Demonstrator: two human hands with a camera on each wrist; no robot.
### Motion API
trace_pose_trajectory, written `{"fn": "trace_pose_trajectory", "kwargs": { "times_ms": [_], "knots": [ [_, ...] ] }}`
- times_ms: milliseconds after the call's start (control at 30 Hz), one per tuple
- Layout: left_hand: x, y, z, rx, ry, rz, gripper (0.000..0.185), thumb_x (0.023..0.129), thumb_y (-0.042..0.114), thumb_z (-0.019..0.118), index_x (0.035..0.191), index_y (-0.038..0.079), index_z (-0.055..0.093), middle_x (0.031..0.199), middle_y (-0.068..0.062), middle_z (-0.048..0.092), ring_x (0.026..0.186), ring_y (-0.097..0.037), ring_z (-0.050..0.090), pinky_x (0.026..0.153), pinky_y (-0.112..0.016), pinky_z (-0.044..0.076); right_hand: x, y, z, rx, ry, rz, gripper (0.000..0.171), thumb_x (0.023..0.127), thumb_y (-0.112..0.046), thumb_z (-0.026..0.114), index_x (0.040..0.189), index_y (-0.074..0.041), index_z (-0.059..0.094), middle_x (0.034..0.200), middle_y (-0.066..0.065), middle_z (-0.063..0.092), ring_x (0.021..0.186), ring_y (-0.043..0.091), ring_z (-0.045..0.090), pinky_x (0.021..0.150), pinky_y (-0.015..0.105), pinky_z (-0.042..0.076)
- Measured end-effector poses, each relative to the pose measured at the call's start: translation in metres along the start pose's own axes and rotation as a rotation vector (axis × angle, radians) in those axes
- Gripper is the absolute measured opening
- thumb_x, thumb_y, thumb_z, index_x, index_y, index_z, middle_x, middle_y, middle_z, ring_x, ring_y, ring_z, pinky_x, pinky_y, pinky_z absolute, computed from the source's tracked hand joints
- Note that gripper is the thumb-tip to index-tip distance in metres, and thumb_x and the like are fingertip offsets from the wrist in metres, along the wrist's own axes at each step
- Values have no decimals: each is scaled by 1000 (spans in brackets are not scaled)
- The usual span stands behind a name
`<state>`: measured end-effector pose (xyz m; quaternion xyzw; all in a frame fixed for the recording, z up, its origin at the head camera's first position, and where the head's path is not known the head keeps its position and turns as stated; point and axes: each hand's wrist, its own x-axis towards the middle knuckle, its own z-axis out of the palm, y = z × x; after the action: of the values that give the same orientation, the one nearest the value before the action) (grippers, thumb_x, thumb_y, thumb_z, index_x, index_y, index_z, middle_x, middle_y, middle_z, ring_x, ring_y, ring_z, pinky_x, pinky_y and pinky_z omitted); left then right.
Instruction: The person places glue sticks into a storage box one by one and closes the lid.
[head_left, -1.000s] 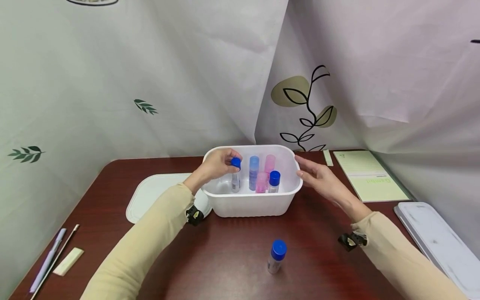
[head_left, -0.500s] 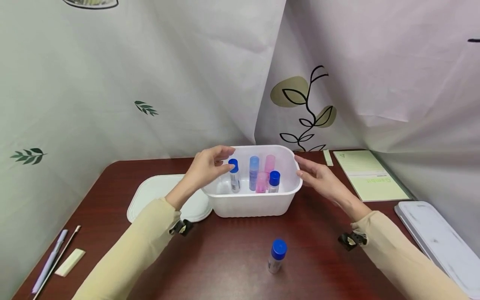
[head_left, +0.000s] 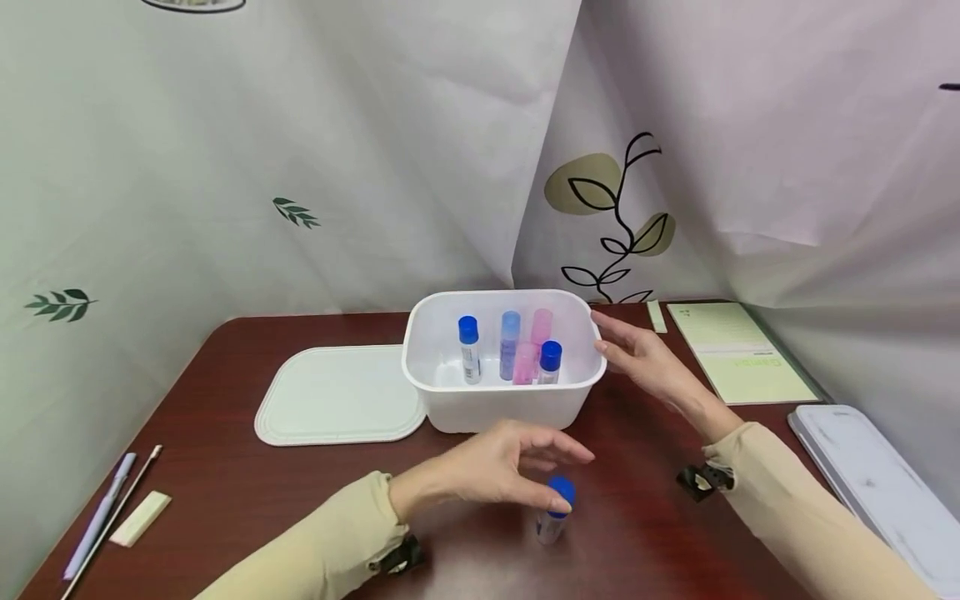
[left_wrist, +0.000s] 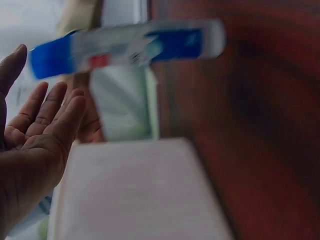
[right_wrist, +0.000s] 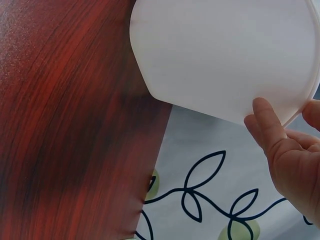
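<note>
A blue-capped tube (head_left: 553, 510) stands on the dark wooden table (head_left: 225, 467) in front of a white tub (head_left: 502, 404). My left hand (head_left: 543, 473) hovers just over the tube with fingers spread, holding nothing. In the left wrist view the tube (left_wrist: 125, 47) is blurred and lies apart from the open palm (left_wrist: 40, 130). My right hand (head_left: 611, 337) is at the tub's right rim with straight fingers. Its thumb (right_wrist: 267, 125) touches the tub (right_wrist: 225, 55). Inside the tub stand two blue-capped tubes (head_left: 468, 350), a pale blue one (head_left: 509, 343) and pink ones (head_left: 540, 327).
The tub's flat white lid (head_left: 341, 392) lies to its left. A green notepad (head_left: 738, 350) and a grey tray (head_left: 877, 483) are on the right. A pen (head_left: 97, 517), a thin stick and a small pale slip (head_left: 140, 518) lie at the near left. Printed curtains close off the back.
My left hand let go of the blue-capped tube in the tub, came out, and moved toward me to hover over the tube on the table. The right hand stayed.
</note>
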<state>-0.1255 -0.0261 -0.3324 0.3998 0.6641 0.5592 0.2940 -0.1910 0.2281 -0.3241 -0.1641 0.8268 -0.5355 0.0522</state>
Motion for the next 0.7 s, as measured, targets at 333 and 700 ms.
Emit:
{"fn": "trace_pose_trajectory", "kwargs": {
  "times_ms": [333, 700],
  "knots": [
    [2, -13, 7, 30, -53, 15, 25, 85, 8, 69, 109, 3, 67, 105, -16, 68, 84, 3, 62, 83, -20, 53, -1, -1, -1, 18, 3, -7, 56, 99, -15, 49, 146, 1, 26, 147, 25, 33, 124, 40, 46, 88, 30, 51],
    [-5, 9, -13, -36, 88, 76, 20, 89, 4, 63, 106, -5, 66, 104, -21, 68, 90, -8, 66, 83, -29, 54, 0, 1, 0, 4, 1, -9, 56, 99, -17, 50, 146, 1, 26, 147, 25, 33, 122, 40, 48, 87, 30, 51]
  ]
}}
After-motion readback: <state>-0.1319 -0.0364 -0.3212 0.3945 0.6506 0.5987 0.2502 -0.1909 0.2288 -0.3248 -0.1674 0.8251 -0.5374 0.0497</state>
